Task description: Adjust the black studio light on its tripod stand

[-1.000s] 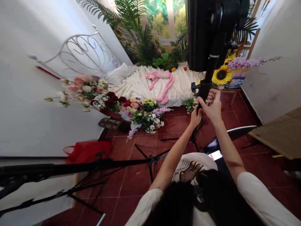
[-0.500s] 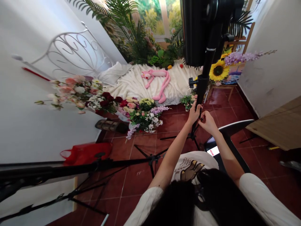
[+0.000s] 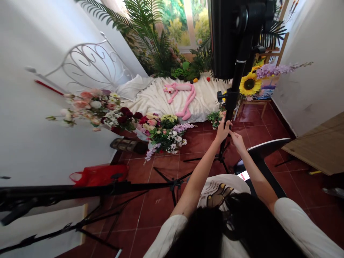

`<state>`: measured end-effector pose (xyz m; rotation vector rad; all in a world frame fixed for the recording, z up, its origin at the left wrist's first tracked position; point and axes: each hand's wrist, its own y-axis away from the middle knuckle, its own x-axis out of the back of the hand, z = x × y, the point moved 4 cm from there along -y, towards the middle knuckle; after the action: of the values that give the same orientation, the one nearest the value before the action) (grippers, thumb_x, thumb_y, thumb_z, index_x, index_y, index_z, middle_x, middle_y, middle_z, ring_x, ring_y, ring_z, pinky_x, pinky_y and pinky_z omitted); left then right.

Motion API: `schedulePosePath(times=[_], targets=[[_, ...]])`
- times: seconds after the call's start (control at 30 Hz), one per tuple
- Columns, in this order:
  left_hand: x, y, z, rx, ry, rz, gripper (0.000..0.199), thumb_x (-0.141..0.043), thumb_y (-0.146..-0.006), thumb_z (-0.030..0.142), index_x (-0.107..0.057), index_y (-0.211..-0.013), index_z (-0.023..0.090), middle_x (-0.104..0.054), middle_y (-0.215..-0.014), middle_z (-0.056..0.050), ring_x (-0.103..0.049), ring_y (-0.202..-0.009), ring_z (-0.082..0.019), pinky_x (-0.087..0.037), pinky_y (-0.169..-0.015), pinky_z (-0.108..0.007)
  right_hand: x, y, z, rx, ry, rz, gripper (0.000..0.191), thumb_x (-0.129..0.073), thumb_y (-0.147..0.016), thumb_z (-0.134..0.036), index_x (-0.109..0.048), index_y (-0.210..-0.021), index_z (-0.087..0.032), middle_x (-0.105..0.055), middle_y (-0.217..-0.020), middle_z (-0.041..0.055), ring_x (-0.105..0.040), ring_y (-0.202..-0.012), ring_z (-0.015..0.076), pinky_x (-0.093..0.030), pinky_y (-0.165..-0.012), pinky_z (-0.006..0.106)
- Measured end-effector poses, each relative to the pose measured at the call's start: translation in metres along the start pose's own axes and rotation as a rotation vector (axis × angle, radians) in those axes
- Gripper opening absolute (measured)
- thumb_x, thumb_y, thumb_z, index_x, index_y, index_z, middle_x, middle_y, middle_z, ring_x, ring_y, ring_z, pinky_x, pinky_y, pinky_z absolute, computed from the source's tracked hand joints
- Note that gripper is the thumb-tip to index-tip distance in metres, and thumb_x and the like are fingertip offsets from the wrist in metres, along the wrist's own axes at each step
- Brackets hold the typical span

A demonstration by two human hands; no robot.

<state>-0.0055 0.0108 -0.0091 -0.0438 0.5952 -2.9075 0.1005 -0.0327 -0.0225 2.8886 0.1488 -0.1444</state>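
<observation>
A black tripod light stand (image 3: 233, 98) rises in front of me, carrying a large black fixture (image 3: 224, 39) at its top. My left hand (image 3: 223, 130) is wrapped round the stand's pole, below a side knob (image 3: 220, 96). Just right of it and slightly lower, my right hand (image 3: 238, 141) has its fingers pinched together against the pole. What those fingers grip is too small and hidden to make out. The stand's splayed legs (image 3: 220, 157) rest on the red tiled floor.
A second black stand (image 3: 150, 186) slants across the lower left. Flower bunches (image 3: 165, 130) edge a cream blanket (image 3: 150, 102) bearing a pink plush toy (image 3: 185, 96). A red bag (image 3: 100, 174) lies left. A black chair (image 3: 268, 172) with a lit phone (image 3: 244, 175) is beside my right arm.
My right hand has dropped slightly, and its fingers have gone from curled to straighter and pinched. My left hand stays on the pole. The view has shifted a little.
</observation>
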Motion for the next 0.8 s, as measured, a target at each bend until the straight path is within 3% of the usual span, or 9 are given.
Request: schedulePosePath(times=[0.23,0.5,0.8], targets=[[0.0,0.0,0.002,0.001,-0.014,-0.002,0.061,-0.039,-0.091,0.077,-0.06,-0.086,0.02,-0.063,-0.08,-0.003,-0.059,-0.073,-0.014,-0.052,-0.079,-0.031,-0.011,-0.001,0.005,-0.069,-0.166,-0.139,0.072,-0.08,-0.063,-0.073,-0.026,-0.054,-0.027,-0.024,-0.042,-0.0103,-0.017,-0.037,0.0042,-0.009,-0.035,0.025],[0.001,0.0,0.005,0.003,0.004,0.014,0.062,-0.04,-0.089,0.079,-0.059,-0.085,0.02,-0.063,-0.079,-0.002,-0.059,-0.072,-0.014,-0.051,-0.079,-0.031,-0.019,0.004,0.005,-0.156,-0.298,-0.271,0.072,-0.063,-0.082,-0.074,-0.017,-0.055,-0.026,-0.018,-0.043,-0.0092,-0.015,-0.037,0.0056,-0.016,-0.032,0.023],[0.002,0.002,0.012,-0.016,-0.028,0.02,0.061,-0.038,-0.091,0.078,-0.058,-0.089,0.02,-0.064,-0.079,-0.002,-0.06,-0.073,-0.014,-0.051,-0.08,-0.03,-0.024,0.007,0.006,-0.159,-0.416,-0.301,0.077,-0.058,-0.077,-0.085,-0.015,-0.055,-0.026,-0.018,-0.043,-0.0084,-0.014,-0.041,0.0077,-0.018,-0.036,0.024]])
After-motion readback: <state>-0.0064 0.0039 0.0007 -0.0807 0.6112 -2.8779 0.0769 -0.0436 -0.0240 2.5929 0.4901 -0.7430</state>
